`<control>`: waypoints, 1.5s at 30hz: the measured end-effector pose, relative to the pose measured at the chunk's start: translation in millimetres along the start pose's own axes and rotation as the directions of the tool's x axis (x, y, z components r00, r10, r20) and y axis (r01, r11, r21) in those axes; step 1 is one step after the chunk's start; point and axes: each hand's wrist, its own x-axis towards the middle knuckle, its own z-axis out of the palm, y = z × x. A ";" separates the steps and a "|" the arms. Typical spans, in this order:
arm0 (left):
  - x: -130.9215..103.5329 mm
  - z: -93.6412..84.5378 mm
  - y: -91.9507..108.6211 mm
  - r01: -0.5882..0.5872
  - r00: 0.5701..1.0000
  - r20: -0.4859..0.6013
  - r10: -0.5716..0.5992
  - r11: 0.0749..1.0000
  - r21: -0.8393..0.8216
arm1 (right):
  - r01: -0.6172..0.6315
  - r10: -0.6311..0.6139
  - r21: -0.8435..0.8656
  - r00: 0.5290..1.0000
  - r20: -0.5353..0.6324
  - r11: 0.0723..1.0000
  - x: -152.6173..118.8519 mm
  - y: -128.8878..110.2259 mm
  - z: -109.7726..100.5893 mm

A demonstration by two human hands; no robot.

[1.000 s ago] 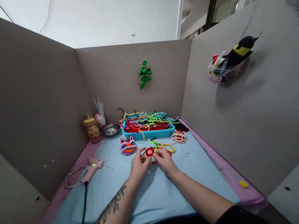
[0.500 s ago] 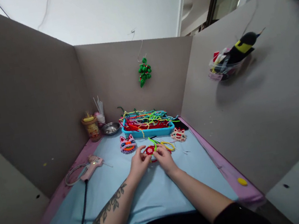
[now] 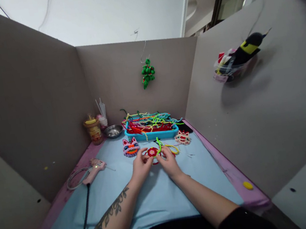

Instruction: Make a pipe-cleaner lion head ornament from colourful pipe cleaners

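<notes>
Between my hands is a small red yarn piece [image 3: 152, 152] with a pink centre, seemingly crocheted. My left hand [image 3: 142, 165] pinches its left and lower edge. My right hand [image 3: 167, 161] grips its lower right, where a bright green strand [image 3: 158, 144] rises from the fingers in a curve. Just behind the right fingers lies a yellow loop [image 3: 173, 149]. A purple and orange cat-like yarn face [image 3: 130, 147] rests beyond my left hand. To the right, past my right hand, sits a cream and red yarn face [image 3: 183, 138].
A blue basket [image 3: 153, 135] heaped with coloured yarn stands at the back. Left of it are a metal bowl [image 3: 113, 131] and a lidded jar [image 3: 94, 132]. A pink glue gun [image 3: 94, 171] with a black cord lies at the left. Partitions enclose three sides.
The green strand has shifted slightly right and now stands more upright. My fingers have moved a little around the red piece, showing more of it.
</notes>
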 end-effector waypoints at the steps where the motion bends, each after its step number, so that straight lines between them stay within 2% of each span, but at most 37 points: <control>1: -0.1 -0.2 0.6 -0.001 1.000 -0.007 0.001 1.000 -0.008 | 0.017 -0.017 -0.008 1.000 -0.022 1.000 -1.0 -1.5 -0.3; 4: -0.5 -0.2 2.7 0.005 1.000 -0.015 -0.005 1.000 -0.025 | 0.137 -0.141 -0.079 0.988 -0.055 0.987 -3.4 -7.8 -2.8; 7: -0.6 0.1 3.4 0.002 1.000 -0.025 -0.002 1.000 -0.021 | 0.214 -0.219 -0.163 0.976 -0.009 0.963 -4.4 -13.8 -4.9; 18: -0.1 -0.6 3.4 -0.005 0.999 -0.048 0.004 1.000 -0.009 | 0.164 -0.170 -0.229 0.985 -0.010 0.960 -2.7 -8.7 -3.8; 28: -0.9 0.0 4.5 0.018 1.000 0.001 -0.018 0.998 -0.065 | 0.084 -0.086 -0.104 0.996 -0.016 0.991 -1.9 -6.9 -3.5; 45: -0.4 -0.6 6.5 0.020 1.000 -0.008 -0.021 0.991 -0.130 | 0.110 -0.108 -0.087 0.994 0.033 0.990 -3.1 -13.7 -5.5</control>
